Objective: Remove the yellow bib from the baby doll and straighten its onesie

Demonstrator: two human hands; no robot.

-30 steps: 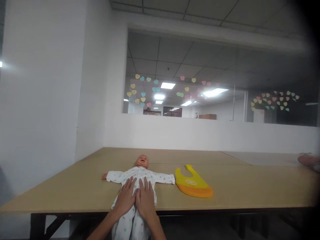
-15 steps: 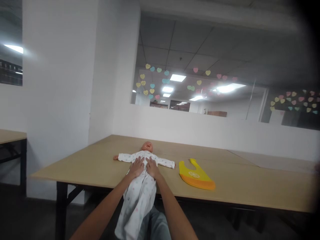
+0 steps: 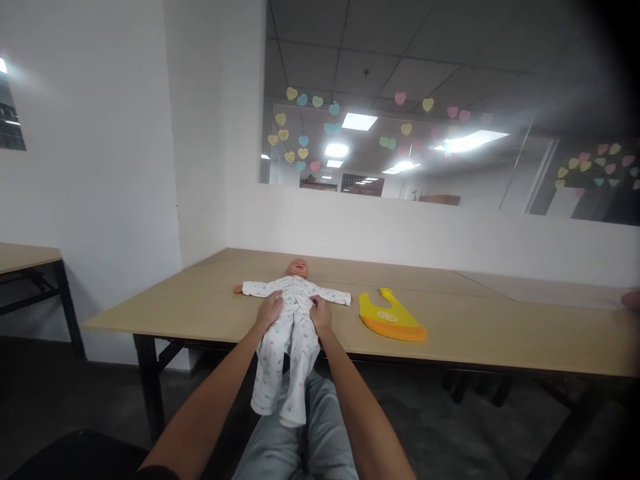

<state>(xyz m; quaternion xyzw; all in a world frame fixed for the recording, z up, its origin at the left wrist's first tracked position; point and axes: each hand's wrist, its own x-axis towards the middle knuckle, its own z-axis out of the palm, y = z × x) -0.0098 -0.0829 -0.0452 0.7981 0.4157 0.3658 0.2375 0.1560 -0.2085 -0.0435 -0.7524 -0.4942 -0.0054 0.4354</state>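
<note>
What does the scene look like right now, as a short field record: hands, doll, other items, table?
left hand: on the doll's left side at the waist, fingers curled on the cloth
right hand: on the doll's other side, gripping the cloth
doll: on its back, arms spread, legs hanging over the near table edge
bib: yellow and orange, flat, right of the doll, untouched
table: tan top, dark legs

No legible text, labels, brands or numbers anywhere. Yellow bib [image 3: 389,318], right on the table [image 3: 500,333]: a round emblem, too small to read. Heart stickers [image 3: 300,130] on the far glass: blank as far as can be told. Doll's suit [image 3: 293,320]: small printed shapes, no words.
</note>
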